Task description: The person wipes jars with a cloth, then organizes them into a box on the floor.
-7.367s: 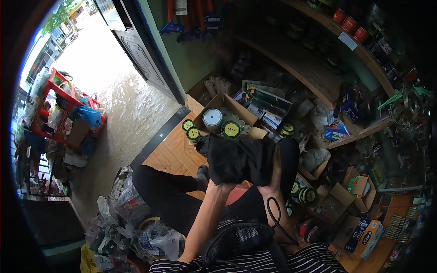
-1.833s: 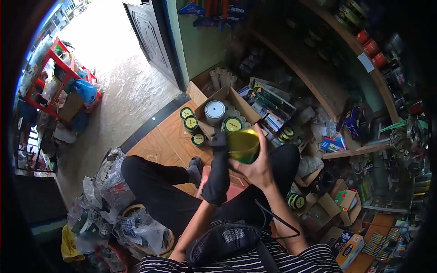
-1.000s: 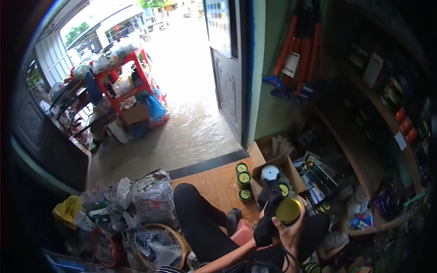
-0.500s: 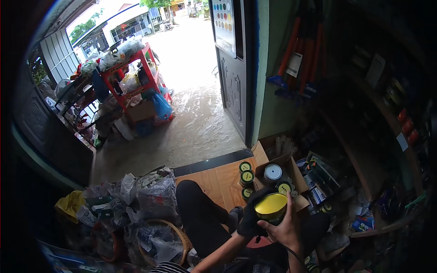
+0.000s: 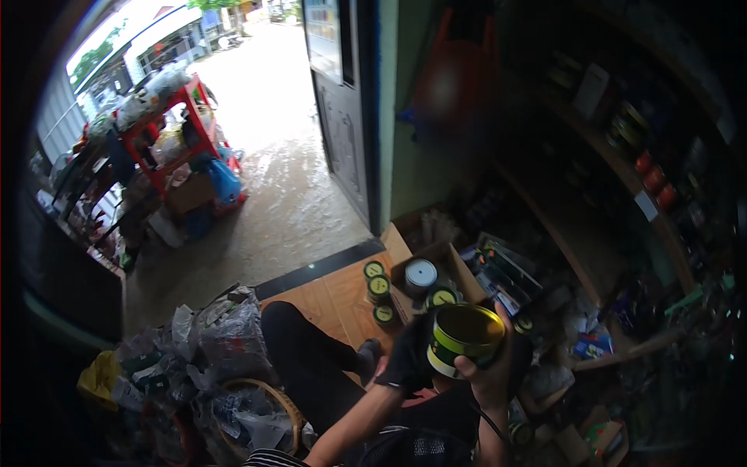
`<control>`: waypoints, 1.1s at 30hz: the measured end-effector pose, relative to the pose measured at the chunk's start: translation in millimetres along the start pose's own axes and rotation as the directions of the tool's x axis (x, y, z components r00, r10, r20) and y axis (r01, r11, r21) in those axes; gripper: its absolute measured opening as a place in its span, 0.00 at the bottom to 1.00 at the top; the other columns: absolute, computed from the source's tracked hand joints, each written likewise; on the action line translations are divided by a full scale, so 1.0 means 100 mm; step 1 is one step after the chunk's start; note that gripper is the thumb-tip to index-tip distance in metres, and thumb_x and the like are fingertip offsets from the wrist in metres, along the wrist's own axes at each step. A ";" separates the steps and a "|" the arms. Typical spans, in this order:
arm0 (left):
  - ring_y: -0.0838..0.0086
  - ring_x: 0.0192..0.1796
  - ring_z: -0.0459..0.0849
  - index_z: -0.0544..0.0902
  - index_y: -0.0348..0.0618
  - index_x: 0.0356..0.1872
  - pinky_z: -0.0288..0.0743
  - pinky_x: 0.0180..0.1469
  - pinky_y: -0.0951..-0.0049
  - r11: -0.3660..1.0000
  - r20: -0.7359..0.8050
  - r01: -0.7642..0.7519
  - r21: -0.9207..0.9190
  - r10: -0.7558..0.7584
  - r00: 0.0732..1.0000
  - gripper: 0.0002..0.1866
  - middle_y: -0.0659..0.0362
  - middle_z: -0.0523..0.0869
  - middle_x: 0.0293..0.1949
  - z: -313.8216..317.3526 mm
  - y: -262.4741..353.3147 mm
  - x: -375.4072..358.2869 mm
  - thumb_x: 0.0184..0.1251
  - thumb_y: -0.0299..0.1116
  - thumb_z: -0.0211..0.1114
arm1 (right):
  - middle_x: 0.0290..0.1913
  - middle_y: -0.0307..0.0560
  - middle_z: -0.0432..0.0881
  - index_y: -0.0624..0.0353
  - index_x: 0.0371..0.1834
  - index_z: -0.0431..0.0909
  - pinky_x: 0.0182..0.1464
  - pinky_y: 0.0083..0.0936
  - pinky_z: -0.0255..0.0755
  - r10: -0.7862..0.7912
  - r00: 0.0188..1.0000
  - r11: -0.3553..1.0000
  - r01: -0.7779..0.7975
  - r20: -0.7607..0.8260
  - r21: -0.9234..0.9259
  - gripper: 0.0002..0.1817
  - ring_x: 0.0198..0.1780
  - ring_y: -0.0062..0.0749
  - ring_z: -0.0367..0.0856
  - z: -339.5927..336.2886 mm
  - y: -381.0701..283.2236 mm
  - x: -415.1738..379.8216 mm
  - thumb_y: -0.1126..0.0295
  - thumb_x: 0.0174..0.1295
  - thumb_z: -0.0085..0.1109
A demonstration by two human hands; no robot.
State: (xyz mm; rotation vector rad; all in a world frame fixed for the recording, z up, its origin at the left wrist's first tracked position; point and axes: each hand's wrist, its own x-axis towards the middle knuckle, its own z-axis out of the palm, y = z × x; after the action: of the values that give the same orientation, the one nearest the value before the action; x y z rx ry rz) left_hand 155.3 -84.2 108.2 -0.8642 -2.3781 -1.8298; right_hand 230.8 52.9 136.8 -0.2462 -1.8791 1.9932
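Both hands hold a green and yellow tin can (image 5: 445, 348) above my lap; its upturned end shows a shiny gold surface inside the rim. My left hand (image 5: 408, 352), in a black glove, grips the left side of the can, its fingers partly hidden behind it. My bare right hand (image 5: 492, 377) is closed on the right side, thumb across the front and a finger up along the rim. Just beyond the can are more green-lidded cans (image 5: 379, 286) on the wooden floor and a cardboard box (image 5: 461, 268) with a white-topped can (image 5: 421, 272) in it.
Plastic-wrapped goods (image 5: 229, 331) and a wicker basket (image 5: 294, 412) stand at my left. Dark shelves (image 5: 576, 257) with mixed wares line the right. An open metal door (image 5: 342, 132) leads outside, where a red rack (image 5: 210, 136) stands piled with bags.
My view has turned right, so the surroundings sit further left. The can has tilted in my hands; more of its green and yellow side shows, and its gold end looks deeper.
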 end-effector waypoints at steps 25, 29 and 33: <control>0.59 0.64 0.82 0.76 0.40 0.64 0.78 0.60 0.63 0.961 -0.036 0.017 -0.278 -0.028 0.999 0.23 0.50 0.82 0.60 -0.14 -0.44 0.09 0.67 0.26 0.65 | 0.70 0.58 0.67 0.61 0.79 0.47 0.74 0.42 0.64 -0.123 0.973 0.981 0.149 0.194 -0.123 0.64 0.73 0.44 0.69 0.02 0.18 0.03 0.54 0.47 0.86; 0.64 0.65 0.81 0.68 0.39 0.72 0.76 0.66 0.63 0.743 -0.073 0.145 -0.653 -0.252 0.965 0.31 0.50 0.79 0.64 0.21 -0.26 -0.17 0.70 0.31 0.67 | 0.70 0.62 0.69 0.69 0.77 0.55 0.72 0.41 0.66 -0.051 0.993 0.871 0.095 0.104 -0.481 0.54 0.69 0.46 0.73 0.11 0.09 0.16 0.48 0.59 0.78; 0.64 0.65 0.80 0.69 0.37 0.71 0.74 0.68 0.64 0.839 -0.109 0.286 -0.463 -0.374 0.921 0.29 0.49 0.81 0.60 0.29 -0.19 -0.16 0.73 0.36 0.64 | 0.68 0.68 0.70 0.70 0.80 0.49 0.69 0.40 0.70 -0.144 0.986 0.734 0.161 0.079 -0.659 0.63 0.69 0.49 0.74 0.24 0.31 0.09 0.38 0.55 0.76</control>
State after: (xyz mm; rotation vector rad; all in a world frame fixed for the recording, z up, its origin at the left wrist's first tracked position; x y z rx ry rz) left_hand 169.4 -67.5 76.7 -0.2551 -2.1257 -2.5137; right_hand 208.0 33.6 109.1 -0.2454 -2.4758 1.1433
